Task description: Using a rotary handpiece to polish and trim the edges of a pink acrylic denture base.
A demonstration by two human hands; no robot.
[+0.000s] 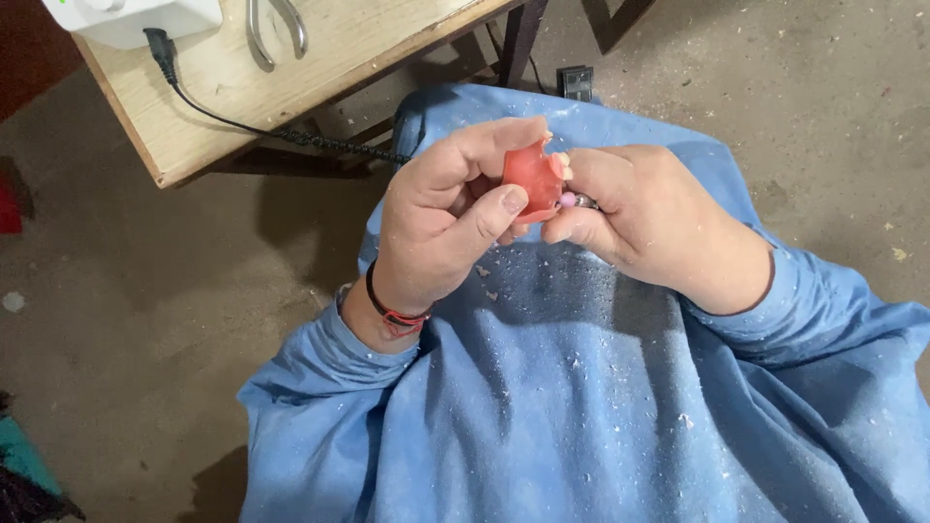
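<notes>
My left hand holds a small pink-red curved piece between thumb and fingers, over my lap. Red and black cords circle its wrist. My right hand is closed around a thin metal tool, of which only a short shiny bit shows, with its tip pressed against the pink piece. Both hands touch each other at the piece. A blue gown covers my lap and arms and is sprinkled with small white shavings.
A wooden table stands at the upper left, bearing a white device with a black cable and metal pliers. A small black object lies on the dusty concrete floor.
</notes>
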